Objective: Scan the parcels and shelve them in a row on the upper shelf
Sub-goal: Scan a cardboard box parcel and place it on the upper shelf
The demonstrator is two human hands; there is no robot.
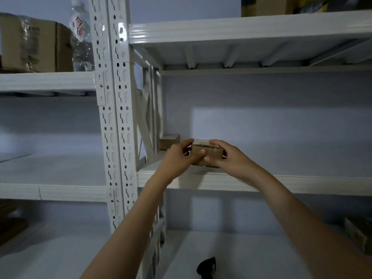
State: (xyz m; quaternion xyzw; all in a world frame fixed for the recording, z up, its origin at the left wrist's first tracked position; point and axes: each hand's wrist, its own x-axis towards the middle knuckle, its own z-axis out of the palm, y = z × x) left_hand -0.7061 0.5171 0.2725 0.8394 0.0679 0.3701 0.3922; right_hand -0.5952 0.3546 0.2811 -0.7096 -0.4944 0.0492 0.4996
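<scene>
we hold a small cardboard parcel (207,156) with both hands at the front edge of the upper shelf (291,184), just past frame centre toward 6 o'clock. our left hand (178,156) grips its left end, thumb on the near face and fingers curled over the top; our right hand (225,156) grips its right end, fingers over the labelled top. whether the parcel's base touches the shelf, we cannot tell. a second small box (169,141) sits on the same shelf at 9 o'clock of the parcel, near the white upright (114,117), apart from our hands. a black scanner (206,267) lies on the lower shelf at 6 o'clock.
</scene>
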